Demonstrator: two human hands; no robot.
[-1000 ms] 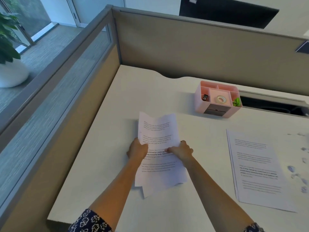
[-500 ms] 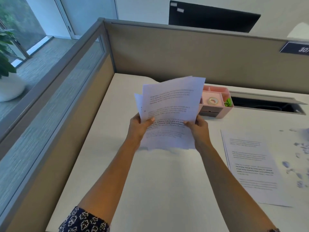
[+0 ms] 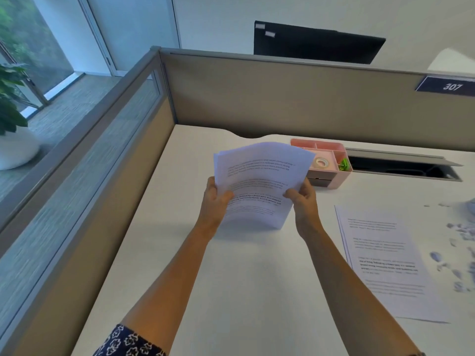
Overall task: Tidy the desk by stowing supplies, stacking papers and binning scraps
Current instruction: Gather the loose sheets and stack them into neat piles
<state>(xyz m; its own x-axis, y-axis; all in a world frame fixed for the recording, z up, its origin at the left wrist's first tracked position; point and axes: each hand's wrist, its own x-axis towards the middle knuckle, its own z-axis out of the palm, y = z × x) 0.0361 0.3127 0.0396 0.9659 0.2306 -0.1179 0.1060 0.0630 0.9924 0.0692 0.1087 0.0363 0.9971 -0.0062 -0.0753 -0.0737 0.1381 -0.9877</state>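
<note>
I hold a small sheaf of printed sheets upright above the white desk, its lower edge near the surface. My left hand grips its left edge and my right hand grips its right edge. More printed paper lies flat on the desk to the right. Torn paper scraps are scattered at the far right. A pink desk organiser stands behind the held sheets, with a tape roll and green clips in its compartments.
Beige cubicle partitions wall the desk at the back and left. An open cable slot lies in the desk right of the organiser. A potted plant stands on the floor beyond the left partition.
Both hands lifted the sheets off the desk, stood them upright, then lowered them again until the lower edge is near the desk. The view tilted upward.
</note>
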